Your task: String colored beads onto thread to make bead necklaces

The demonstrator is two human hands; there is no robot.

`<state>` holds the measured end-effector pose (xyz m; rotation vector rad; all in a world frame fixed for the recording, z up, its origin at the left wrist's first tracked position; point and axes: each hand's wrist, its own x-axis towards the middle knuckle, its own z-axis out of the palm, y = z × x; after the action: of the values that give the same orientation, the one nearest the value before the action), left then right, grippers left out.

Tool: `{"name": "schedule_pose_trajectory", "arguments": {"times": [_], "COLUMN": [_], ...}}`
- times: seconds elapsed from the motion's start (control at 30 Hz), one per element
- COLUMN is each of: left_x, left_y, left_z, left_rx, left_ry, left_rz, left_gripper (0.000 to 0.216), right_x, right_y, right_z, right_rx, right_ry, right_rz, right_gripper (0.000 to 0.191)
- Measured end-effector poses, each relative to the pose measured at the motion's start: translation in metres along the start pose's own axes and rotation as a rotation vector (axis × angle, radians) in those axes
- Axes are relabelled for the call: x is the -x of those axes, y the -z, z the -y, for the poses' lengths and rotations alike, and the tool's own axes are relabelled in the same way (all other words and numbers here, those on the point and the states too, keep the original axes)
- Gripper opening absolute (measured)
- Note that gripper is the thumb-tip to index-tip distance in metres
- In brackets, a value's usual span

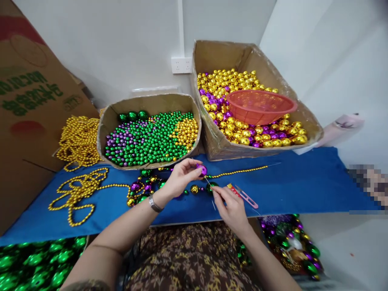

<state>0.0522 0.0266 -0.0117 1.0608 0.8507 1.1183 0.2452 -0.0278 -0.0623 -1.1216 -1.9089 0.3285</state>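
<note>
Between thumb and fingers, my left hand [181, 178] pinches a shiny purple bead [202, 169] above the blue cloth. My right hand [230, 206] is closed on a thin needle [207, 181], whose far end reaches up to the purple bead. Whether the needle passes through the bead I cannot tell. Under and beside my left hand lies a bead garland [136, 186] in green, purple and gold. A string of small gold beads [239, 172] stretches to the right behind my hands. Pink thread snips [249, 198] lie just right of my right hand.
A low cardboard box [148, 165] holds small green, purple and gold beads. Beside it, a taller box [218, 149] contains larger gold and purple balls and a red basket [260, 111]. Gold bead strands [72, 190] lie at left, and large green balls [36, 262] fill the lower left.
</note>
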Motion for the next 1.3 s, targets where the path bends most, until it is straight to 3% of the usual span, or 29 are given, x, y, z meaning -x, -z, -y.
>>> {"name": "schedule_pose_trajectory", "arguments": {"times": [0.1, 0.2, 0.27, 0.37, 0.53, 0.7, 0.8, 0.87, 0.97, 1.03, 1.17, 1.3], "left_x": [-0.011, -0.037, -0.056, -0.075, -0.081, -0.078, -0.073, -0.066, -0.048, -0.037, -0.023, -0.020], "left_y": [0.022, 0.057, 0.079, 0.100, 0.105, 0.110, 0.107, 0.098, 0.073, 0.055, 0.031, 0.025], "left_z": [-0.009, -0.025, -0.033, -0.036, -0.025, -0.024, -0.030, -0.034, -0.037, -0.036, -0.029, -0.023], "left_rx": [-0.341, -0.794, -1.199, -1.634, -1.677, -1.608, -1.484, -1.051, -0.188, 0.076, 0.214, 0.255], "left_ry": [-0.139, -0.316, -0.251, -0.034, 0.016, -0.005, -0.052, -0.090, -0.052, 0.010, 0.085, 0.105], "left_rz": [0.022, -0.216, -0.266, -0.172, -0.109, -0.107, -0.171, -0.236, -0.235, -0.196, -0.176, -0.187], "left_gripper": [0.032, 0.024, 0.022, 0.021, 0.025, 0.029, 0.026, 0.024, 0.025, 0.026, 0.020, 0.018], "right_x": [-0.002, -0.002, -0.002, -0.003, -0.004, -0.001, 0.001, 0.001, -0.001, -0.002, -0.002, -0.001], "right_y": [0.004, 0.008, 0.008, 0.006, 0.002, -0.001, -0.002, -0.002, -0.002, -0.002, -0.001, -0.001], "right_z": [-0.001, -0.003, -0.004, -0.003, -0.001, -0.001, 0.000, 0.002, 0.005, 0.008, 0.010, 0.009], "right_rx": [0.023, 0.053, 0.055, 0.058, 0.039, 0.029, 0.024, 0.016, 0.016, 0.033, 0.078, 0.094], "right_ry": [-0.017, -0.024, -0.030, -0.035, -0.021, -0.015, -0.016, -0.017, -0.015, -0.005, 0.026, 0.027], "right_rz": [-0.026, -0.054, -0.057, -0.047, -0.039, -0.040, -0.040, -0.041, -0.032, -0.022, -0.021, -0.012], "right_gripper": [0.017, 0.015, 0.014, 0.015, 0.015, 0.016, 0.017, 0.017, 0.018, 0.017, 0.017, 0.019]}}
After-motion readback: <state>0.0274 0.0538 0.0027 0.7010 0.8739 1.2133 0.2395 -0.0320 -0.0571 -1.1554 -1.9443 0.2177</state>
